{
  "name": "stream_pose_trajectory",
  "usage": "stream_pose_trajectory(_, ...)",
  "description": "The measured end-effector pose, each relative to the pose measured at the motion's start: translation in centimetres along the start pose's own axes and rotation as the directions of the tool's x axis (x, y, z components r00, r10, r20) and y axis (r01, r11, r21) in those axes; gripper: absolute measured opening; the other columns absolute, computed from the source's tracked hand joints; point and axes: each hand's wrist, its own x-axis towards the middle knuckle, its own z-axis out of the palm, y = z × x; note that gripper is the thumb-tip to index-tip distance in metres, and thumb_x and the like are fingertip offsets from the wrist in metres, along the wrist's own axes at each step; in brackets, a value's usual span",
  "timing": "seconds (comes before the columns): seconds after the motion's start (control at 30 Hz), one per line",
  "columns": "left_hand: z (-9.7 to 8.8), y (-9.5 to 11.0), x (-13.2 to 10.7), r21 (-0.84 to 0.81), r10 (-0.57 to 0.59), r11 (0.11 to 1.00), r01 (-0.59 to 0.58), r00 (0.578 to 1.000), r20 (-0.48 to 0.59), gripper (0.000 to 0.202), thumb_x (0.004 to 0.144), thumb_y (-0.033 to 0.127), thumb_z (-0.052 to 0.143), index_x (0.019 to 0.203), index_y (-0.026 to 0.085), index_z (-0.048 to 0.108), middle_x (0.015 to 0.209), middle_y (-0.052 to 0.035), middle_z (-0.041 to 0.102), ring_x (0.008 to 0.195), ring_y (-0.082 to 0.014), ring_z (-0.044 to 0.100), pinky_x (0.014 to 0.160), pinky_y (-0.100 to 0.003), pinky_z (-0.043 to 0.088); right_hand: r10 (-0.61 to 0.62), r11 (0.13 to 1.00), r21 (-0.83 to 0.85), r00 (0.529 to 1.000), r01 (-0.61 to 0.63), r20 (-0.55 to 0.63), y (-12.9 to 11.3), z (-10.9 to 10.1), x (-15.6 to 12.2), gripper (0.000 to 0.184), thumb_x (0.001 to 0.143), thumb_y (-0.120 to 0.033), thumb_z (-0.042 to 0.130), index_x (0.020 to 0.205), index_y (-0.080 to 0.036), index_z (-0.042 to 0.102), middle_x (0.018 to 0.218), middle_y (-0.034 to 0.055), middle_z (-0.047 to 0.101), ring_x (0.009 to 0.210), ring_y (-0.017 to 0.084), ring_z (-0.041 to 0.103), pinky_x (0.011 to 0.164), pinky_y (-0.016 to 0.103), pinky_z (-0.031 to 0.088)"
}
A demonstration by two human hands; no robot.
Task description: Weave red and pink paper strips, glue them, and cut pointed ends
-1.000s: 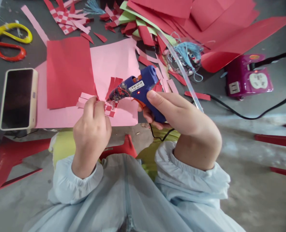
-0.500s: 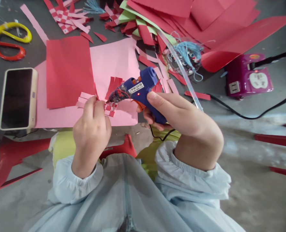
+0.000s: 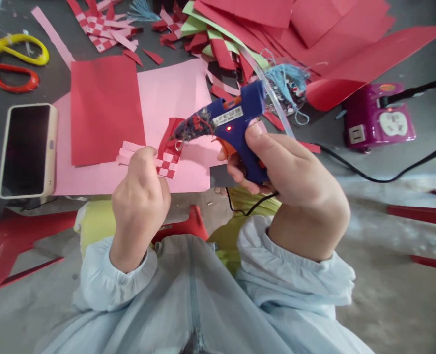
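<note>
My right hand (image 3: 276, 162) is wrapped round the grip of a blue hot glue gun (image 3: 228, 120), whose orange trigger and lit red light show. Its dark, string-wrapped nozzle points left, just above the red strips of a woven paper piece (image 3: 169, 164). That piece is a small red and pink checkerboard with loose red strips at the top and pink strips to the left. My left hand (image 3: 142, 182) pinches it at its left side; the fingertips are partly hidden. A small clear ring (image 3: 179, 145) shows close to the nozzle.
Pink sheet (image 3: 181, 93) and red sheet (image 3: 107, 108) lie underneath. A phone (image 3: 28, 150) and scissors (image 3: 16, 64) sit at left. Paper scraps, red sheets (image 3: 335, 44) and a blue tassel (image 3: 286, 76) lie at the back. The gun's cord hangs below; a purple power box (image 3: 378, 118) stands right.
The glue gun in my right hand has moved right and slightly up, away from my left fingers. My left fingers have curled in, and more of the woven checkerboard shows.
</note>
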Motion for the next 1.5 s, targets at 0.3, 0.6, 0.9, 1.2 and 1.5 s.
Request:
stream_pose_trajectory(0.3,-0.3,0.1,0.2,0.027,-0.029,0.999,0.027,0.995,0.092,0.032,0.09,0.014,0.046,0.114,0.016,0.067,0.128,-0.012,0.069,0.093,-0.0225,0.074,0.064,-0.031,0.055,-0.099,0.993,0.045,0.971,0.112,-0.216,0.3,-0.4,-0.3,0.044,0.1,-0.053,0.044,0.075,-0.02,0.061,0.057,-0.0016,0.056,0.036,0.005,0.04,0.03,0.02,0.015)
stream_pose_trajectory(0.6,-0.4,0.3,0.4,0.004,-0.077,0.997,0.078,0.981,0.18,0.035,0.09,0.016,0.049,0.12,0.018,0.067,0.135,-0.0128,0.066,0.092,-0.0226,0.074,0.068,-0.031,0.056,-0.115,0.992,0.008,0.929,0.125,-0.352,0.5,-0.6,-0.4,0.055,0.094,-0.068,0.048,0.072,-0.019,0.059,0.056,-0.0013,0.056,0.036,0.004,0.041,0.032,0.018,0.02)
stream_pose_trajectory(0.9,-0.2,0.3,0.4,0.064,-0.023,0.998,0.014,0.99,0.141,0.035,0.09,0.016,0.048,0.119,0.018,0.068,0.132,-0.0117,0.069,0.091,-0.0227,0.074,0.065,-0.03,0.055,-0.171,0.982,0.016,0.921,0.189,-0.351,1.2,-1.5,-0.5,0.059,0.094,-0.073,0.043,0.08,-0.019,0.062,0.059,-0.0011,0.057,0.037,0.004,0.043,0.032,0.018,0.022)
stream_pose_trajectory(1.2,-0.2,0.4,0.5,0.069,-0.04,0.997,0.03,0.988,0.15,0.036,0.091,0.016,0.047,0.119,0.02,0.069,0.133,-0.0112,0.069,0.092,-0.0224,0.074,0.068,-0.03,0.056,-0.177,0.981,0.004,0.908,0.193,-0.379,1.6,-1.8,-0.4,0.058,0.095,-0.071,0.041,0.082,-0.02,0.064,0.058,-0.0014,0.056,0.037,0.004,0.04,0.031,0.02,0.021)
stream_pose_trajectory(1.5,-0.5,0.5,0.7,0.08,-0.027,0.997,0.015,0.989,0.148,0.035,0.09,0.015,0.048,0.117,0.021,0.069,0.131,-0.0098,0.07,0.093,-0.0222,0.075,0.066,-0.03,0.057,-0.153,0.987,-0.012,0.922,0.159,-0.355,1.1,-1.8,-0.7,0.053,0.095,-0.069,0.044,0.077,-0.022,0.06,0.055,-0.0002,0.048,0.039,0.009,0.038,0.034,0.025,0.02)
